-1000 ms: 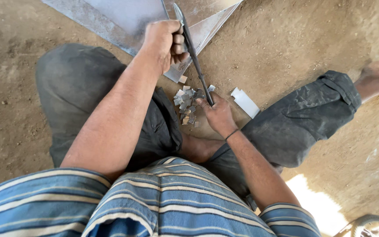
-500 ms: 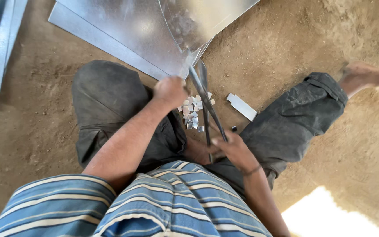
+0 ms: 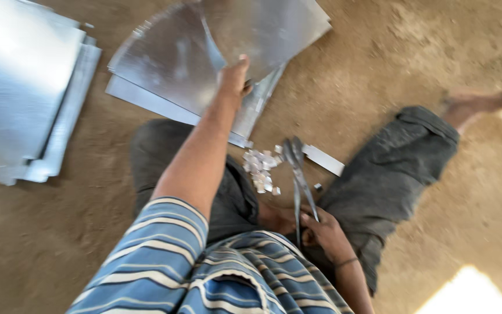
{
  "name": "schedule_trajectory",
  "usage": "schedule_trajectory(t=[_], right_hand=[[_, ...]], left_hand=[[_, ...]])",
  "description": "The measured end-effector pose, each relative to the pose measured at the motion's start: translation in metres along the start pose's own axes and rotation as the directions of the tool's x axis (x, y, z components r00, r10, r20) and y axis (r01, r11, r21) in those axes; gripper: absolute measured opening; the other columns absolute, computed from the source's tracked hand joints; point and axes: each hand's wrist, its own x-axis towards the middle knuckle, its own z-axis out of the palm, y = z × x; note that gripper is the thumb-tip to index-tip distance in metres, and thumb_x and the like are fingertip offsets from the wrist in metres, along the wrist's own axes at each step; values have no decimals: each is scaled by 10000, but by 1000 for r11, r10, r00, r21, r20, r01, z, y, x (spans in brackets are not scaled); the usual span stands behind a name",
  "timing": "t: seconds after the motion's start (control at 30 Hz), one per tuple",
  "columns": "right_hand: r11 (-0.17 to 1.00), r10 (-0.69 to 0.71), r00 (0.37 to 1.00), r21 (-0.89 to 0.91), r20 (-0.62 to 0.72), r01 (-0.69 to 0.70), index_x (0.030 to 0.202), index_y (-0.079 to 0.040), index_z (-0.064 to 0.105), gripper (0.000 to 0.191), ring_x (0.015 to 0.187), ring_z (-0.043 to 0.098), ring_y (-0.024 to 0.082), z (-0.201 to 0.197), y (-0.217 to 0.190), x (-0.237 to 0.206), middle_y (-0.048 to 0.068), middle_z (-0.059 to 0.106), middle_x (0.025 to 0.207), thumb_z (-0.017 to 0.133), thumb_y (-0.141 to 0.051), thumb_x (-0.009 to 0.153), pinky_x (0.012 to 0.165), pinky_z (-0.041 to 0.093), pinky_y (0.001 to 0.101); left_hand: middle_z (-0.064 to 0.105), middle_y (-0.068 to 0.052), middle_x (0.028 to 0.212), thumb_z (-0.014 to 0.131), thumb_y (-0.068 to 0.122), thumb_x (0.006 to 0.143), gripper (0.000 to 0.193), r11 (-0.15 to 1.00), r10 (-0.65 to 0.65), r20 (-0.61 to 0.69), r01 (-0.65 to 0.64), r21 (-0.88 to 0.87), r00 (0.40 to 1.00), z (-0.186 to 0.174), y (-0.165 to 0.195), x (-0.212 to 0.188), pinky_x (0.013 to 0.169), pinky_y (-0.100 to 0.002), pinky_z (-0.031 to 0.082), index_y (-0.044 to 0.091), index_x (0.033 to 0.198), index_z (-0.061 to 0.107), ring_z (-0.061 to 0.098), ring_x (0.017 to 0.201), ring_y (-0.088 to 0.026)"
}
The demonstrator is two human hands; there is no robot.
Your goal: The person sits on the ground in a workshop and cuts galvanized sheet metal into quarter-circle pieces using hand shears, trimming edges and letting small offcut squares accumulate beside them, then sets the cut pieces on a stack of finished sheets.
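Seen from the head camera, a person sat on bare dirt ground with legs spread, the left hand stretched forward and closed on the edge of a curved, fan-shaped piece of sheet metal, lifting that edge off the flat sheets beneath it. The right hand rested low near the lap, wrapped around the handles of a pair of tin snips, whose blades pointed away from the body and lay closed or nearly so; blur made it hard to tell which. A scatter of small metal offcuts lay between the knees, just beside the snip blades, with a narrow metal strip close behind them. A separate stack of flat sheets sat well apart at the left. Judging from the frame, the piece would handle best gripped back from its cut edge, which looked sharp, and drawn in low and level so it did not flex or drag through the offcuts. The snips seemed best kept pointed away from the bare foot at the right.
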Motion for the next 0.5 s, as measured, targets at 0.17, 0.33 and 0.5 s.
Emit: schedule_trajectory(t=[0.17, 0.33, 0.5], right_hand=[[997, -42, 999, -70, -4, 42, 1265, 38, 666, 396, 555, 585, 146, -5, 22, 16, 87, 721, 861, 635, -211, 959, 507, 490, 304], [1000, -2, 999, -11, 37, 2, 1341, -34, 639, 450, 510, 543, 182, -23, 48, 54, 121, 723, 836, 635, -210, 927, 456, 439, 349], [980, 184, 983, -78, -26, -186, 1406, -91, 561, 453, 584, 586, 190, -25, 43, 69, 138, 770, 911, 621, -258, 989, 544, 515, 377]], left_hand=[[642, -70, 972, 782, 356, 863, 505, 936, 350, -17, -350, -16, 937, -63, 53, -56, 592, -371, 450, 11, 1209, 652, 575, 796, -199], [717, -79, 1096, 724, 213, 898, 446, 873, 426, 7, -409, -264, 905, -207, 76, -157, 726, -341, 610, -8, 1266, 602, 744, 869, -176], [634, -49, 949, 783, 268, 988, 395, 841, 516, -298, -542, -4, 803, -340, 118, -204, 387, -199, 413, 21, 1210, 569, 502, 523, -79]])
